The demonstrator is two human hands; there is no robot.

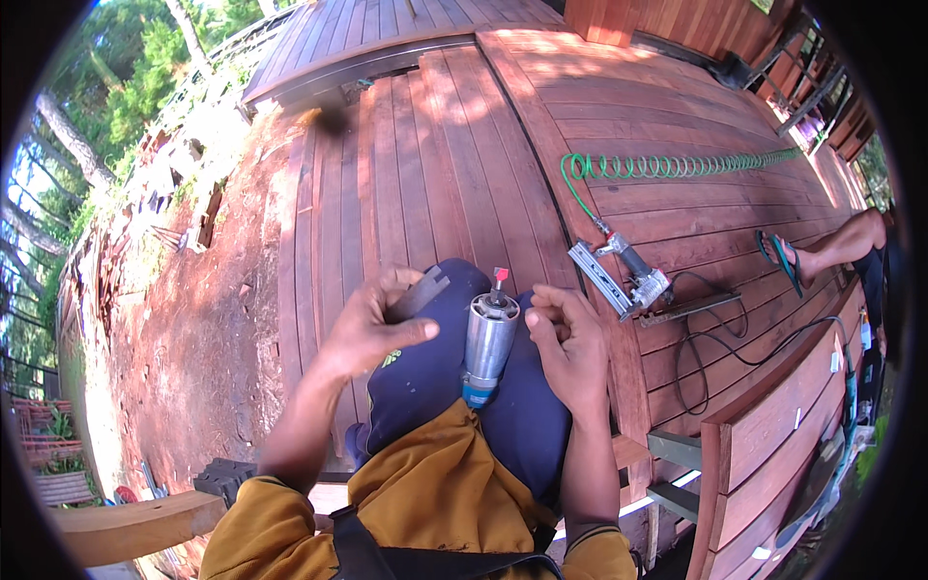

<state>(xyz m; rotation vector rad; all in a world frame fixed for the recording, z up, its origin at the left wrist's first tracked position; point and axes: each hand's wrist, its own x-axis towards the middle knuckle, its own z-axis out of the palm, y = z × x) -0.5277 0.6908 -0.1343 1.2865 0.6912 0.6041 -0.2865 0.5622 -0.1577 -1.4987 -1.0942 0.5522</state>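
My left hand (365, 324) is closed on a small, flat dark piece (420, 294) with a notch cut in its end. Its thumb sticks out toward a silver trim router motor (489, 340) that rests between my thighs. The motor's teal end (478, 394) is toward my body, and a red router bit (501, 275) stands at its far end. Just right of the motor, my right hand (572, 350) is raised with curled fingers and the thumb near the index finger. Whether anything small is pinched there is hidden.
Right of my knees, a pneumatic nail gun (633, 271) lies on the wooden deck (435, 126), joined to a green coiled air hose (677, 167). A black cable (698, 362) loops nearby. Another person's sandalled foot (788, 263) is at right. Bare soil (208, 338) borders the deck's left side.
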